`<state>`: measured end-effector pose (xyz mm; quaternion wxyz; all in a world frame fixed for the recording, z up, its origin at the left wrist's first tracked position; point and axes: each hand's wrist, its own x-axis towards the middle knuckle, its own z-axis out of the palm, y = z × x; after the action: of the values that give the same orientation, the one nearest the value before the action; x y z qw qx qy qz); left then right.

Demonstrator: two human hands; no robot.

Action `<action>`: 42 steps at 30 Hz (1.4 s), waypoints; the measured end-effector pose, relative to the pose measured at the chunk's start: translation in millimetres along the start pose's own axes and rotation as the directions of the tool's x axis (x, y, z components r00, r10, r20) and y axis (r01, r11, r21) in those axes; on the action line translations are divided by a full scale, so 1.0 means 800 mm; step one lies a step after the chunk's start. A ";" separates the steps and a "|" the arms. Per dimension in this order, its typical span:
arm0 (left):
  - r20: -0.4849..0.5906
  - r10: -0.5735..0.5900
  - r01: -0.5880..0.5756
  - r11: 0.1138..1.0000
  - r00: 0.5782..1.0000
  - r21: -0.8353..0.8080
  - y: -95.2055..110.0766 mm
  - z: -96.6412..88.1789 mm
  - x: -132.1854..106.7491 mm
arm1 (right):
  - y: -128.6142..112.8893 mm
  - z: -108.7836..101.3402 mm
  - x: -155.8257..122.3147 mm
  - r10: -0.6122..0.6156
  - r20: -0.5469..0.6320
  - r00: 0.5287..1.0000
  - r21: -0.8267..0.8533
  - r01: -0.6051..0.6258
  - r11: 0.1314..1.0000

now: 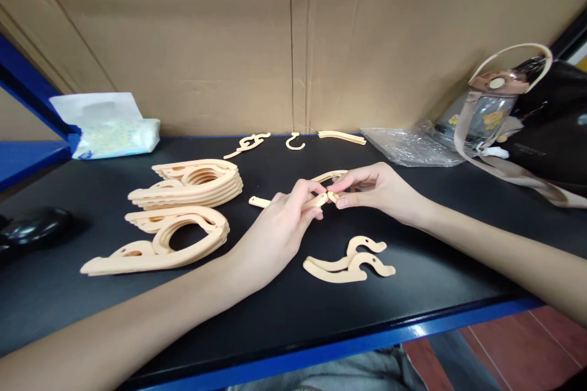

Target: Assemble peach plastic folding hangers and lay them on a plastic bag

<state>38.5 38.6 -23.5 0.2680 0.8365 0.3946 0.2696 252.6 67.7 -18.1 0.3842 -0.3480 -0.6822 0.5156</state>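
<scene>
A flat, straight strip of pale beige plastic [260, 201] is pinched between the thumb and fingers of the left hand [285, 226], its far end sticking out to that hand's left. By the right hand [373, 192], a small pale beige plastic piece [334, 197] is gripped at the fingertips, right beside the strip's near end; whether the two are joined cannot be told. Just beyond the hands, a curved pale beige bar [331, 175] is partly hidden. Nearer the body than the right hand, two wavy beige plastic arms with small holes [351, 261] are laid overlapping on the black counter [270, 324]. To the left of the left hand, folded beige plastic hangers are piled in a rear stack [195, 194] and a front stack [151, 261]. Well beyond both hands, a beige plastic hook [296, 146] is seen.
</scene>
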 end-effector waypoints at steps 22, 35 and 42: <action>0.032 0.043 -0.041 0.997 0.999 -0.060 0.001 -0.002 -0.001 | 0.005 0.004 -0.001 -0.046 0.014 0.999 -0.121 0.048 0.992; -0.010 0.093 -0.093 0.994 0.996 -0.064 -0.001 -0.004 0.001 | 0.008 0.005 0.003 -0.072 0.073 0.995 -0.005 0.072 0.997; 0.003 0.117 -0.117 0.992 0.993 -0.036 -0.003 -0.004 0.001 | 0.008 0.008 0.005 -0.063 0.093 0.994 0.028 0.061 0.998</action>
<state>36.0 41.4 -22.3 0.2679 0.8539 0.3393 0.2898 245.5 69.7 -25.0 0.3721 -0.2971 -0.7034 0.5277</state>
